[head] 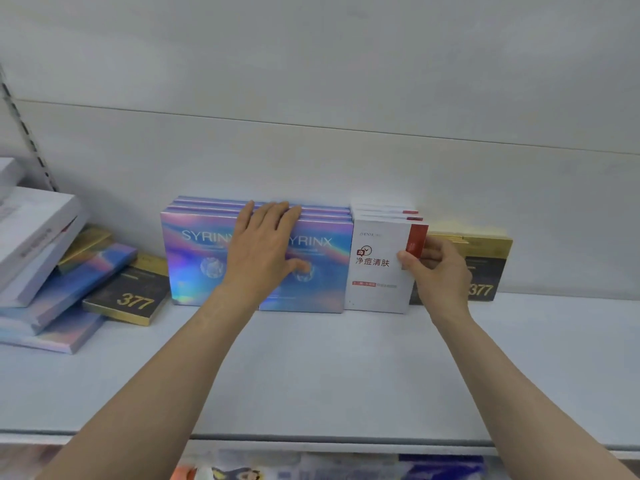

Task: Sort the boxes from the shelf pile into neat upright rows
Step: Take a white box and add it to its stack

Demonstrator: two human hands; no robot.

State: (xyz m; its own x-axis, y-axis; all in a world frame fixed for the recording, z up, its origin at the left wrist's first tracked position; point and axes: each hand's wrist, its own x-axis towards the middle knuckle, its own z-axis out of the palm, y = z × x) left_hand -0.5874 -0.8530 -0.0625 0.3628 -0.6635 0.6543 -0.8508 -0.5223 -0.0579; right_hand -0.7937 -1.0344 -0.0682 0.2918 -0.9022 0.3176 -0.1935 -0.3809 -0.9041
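A person's flat left hand (263, 251) steadies upright holographic SYRINX boxes (194, 258) while the right hand (438, 268) pinches the front white box (379, 271), which could tip forward off its row if released crooked.

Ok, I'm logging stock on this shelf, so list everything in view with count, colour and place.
SYRINX boxes: several, holographic blue-pink, upright rows, centre.
white boxes: about four, white with red, upright, right of them.
black-gold 377 boxes: count unclear, upright, far right.
pile: mixed white, holographic, black-gold boxes lying tilted, left.
shelf: one, white.
left hand: flat on SYRINX boxes.
right hand: pinching front white box.
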